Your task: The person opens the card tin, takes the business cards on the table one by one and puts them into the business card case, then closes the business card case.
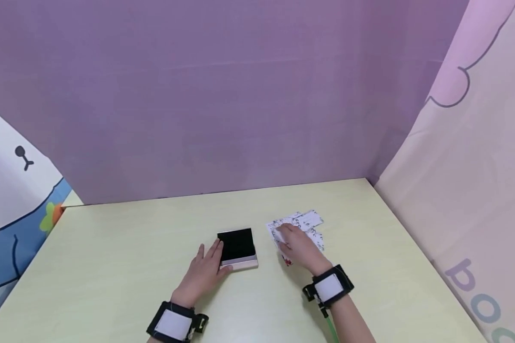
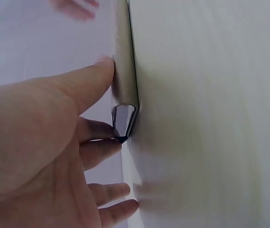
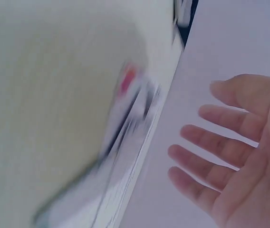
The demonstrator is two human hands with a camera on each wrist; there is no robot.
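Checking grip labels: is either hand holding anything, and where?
Nothing is held. The left hand touches the black box at its left side; the right hand hovers open over the cards.

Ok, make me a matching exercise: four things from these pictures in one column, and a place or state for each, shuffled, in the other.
Column one:
1. black box
2. cards
3. left hand
4. right hand

Column two:
A. spread loosely right of the box
B. fingers straight, over the cards
C. middle of the table, pale base
D. touching the box's left side

Pairs: 1-C, 2-A, 3-D, 4-B
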